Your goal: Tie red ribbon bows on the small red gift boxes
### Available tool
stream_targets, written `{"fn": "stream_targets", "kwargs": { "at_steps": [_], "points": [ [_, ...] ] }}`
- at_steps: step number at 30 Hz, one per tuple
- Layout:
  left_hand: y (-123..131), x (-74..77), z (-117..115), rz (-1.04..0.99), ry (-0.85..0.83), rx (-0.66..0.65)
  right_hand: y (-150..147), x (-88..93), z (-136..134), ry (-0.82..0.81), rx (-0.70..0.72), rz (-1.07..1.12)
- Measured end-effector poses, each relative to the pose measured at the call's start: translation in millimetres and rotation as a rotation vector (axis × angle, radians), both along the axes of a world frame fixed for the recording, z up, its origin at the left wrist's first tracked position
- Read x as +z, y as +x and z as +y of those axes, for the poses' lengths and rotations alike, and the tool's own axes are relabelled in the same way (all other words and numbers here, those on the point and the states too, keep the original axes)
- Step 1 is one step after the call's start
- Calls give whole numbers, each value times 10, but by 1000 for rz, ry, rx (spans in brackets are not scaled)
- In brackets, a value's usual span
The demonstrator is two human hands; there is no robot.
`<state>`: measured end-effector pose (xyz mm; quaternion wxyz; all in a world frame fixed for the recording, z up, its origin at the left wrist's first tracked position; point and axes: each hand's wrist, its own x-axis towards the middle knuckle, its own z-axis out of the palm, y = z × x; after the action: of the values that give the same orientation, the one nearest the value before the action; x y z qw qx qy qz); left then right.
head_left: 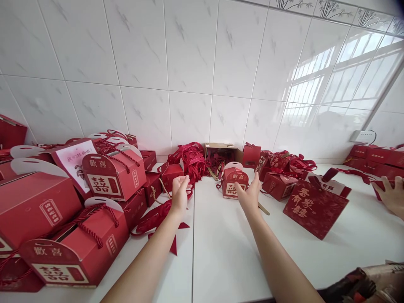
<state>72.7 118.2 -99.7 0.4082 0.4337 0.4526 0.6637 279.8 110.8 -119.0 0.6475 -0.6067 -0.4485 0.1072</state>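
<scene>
My left hand (180,192) is raised over the table with its fingers curled in; whether anything is inside them cannot be made out. Behind it sits a small red box (171,172), and a dark red ribbon (154,219) trails on the table to its left. My right hand (251,194) has its fingers stretched and thumb apart, just in front of a small red gift box (234,176) with gold lettering and a white handle tab. The thumb overlaps the box's front; contact cannot be told. A dark lettered piece (260,163) shows beside the right fingertips.
Red gift boxes with rope handles (105,227) are piled at left. Ribbons (189,160) and an open carton (224,147) stand by the tiled wall. A dark red square bag (315,206) is at right, near another person's hand (391,197).
</scene>
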Motion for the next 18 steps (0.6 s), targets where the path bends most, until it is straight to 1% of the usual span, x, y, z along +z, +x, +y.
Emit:
{"fn": "stream_targets", "kwargs": {
  "at_steps": [2, 5, 8, 10, 12, 15, 16, 18],
  "points": [
    [-1, -9, 2, 4, -2, 3, -9, -45, 29, 33, 32, -38],
    [0, -16, 7, 8, -4, 7, -56, -173, 97, 62, 60, -120],
    [-3, -23, 21, 21, -11, 16, -85, -314, 177, -1, -9, -115],
    [-12, -33, 35, 34, -27, 29, -72, -365, 214, -13, -27, -71],
    [-27, -48, 49, 49, -49, 41, -42, -372, 223, -21, 21, 7],
    [-45, -78, 65, 72, -80, 45, -3, -345, 192, -85, 181, 143],
    [-47, -89, 68, 80, -90, 46, 3, -338, 180, -93, 208, 150],
    [-44, -112, 74, 99, -107, 50, 6, -339, 172, -76, 206, 107]
  ]
}}
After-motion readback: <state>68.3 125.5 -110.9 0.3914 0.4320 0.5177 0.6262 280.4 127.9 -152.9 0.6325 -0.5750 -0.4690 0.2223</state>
